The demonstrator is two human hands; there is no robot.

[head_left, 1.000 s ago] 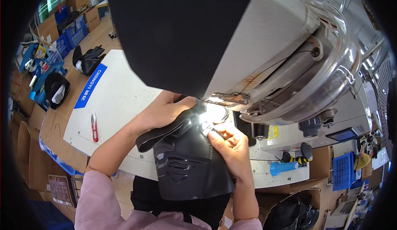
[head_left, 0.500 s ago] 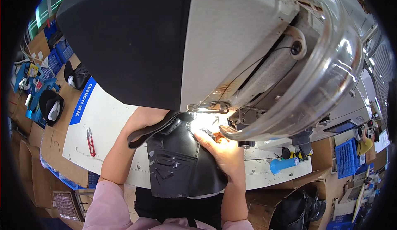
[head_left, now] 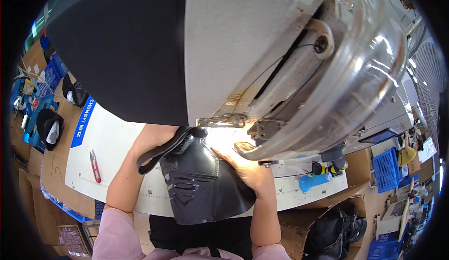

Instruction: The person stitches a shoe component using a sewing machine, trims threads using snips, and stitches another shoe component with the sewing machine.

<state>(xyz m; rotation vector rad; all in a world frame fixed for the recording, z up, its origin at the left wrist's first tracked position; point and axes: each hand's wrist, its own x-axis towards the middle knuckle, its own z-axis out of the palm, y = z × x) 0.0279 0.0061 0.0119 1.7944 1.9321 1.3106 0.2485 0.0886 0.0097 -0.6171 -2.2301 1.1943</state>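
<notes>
A black leather boot upper (head_left: 206,199), with pale stitching and an embossed panel, lies under the head of a sewing machine (head_left: 234,40). Its padded collar forms a loop on the left side. My left hand (head_left: 161,136) reaches behind that collar; the machine head and the leather hide its fingers. My right hand (head_left: 248,168) grips the upper's right edge close to the needle area, thumb on top. Strong lamp glare washes out the fingertips and the stitching point.
Red-handled thread snips (head_left: 95,166) lie on the white tabletop (head_left: 112,140) at left. A blue cylinder (head_left: 315,181) lies at right. Black shaped pieces (head_left: 49,129) rest on cardboard farther left. A carton at lower right holds more black pieces (head_left: 327,234). A clear curved tube (head_left: 369,87) fronts the machine.
The upper has turned slightly, and its embossed panel now sits more tilted. My right hand stays at its edge with the thumb straighter. The whole view has shifted a little.
</notes>
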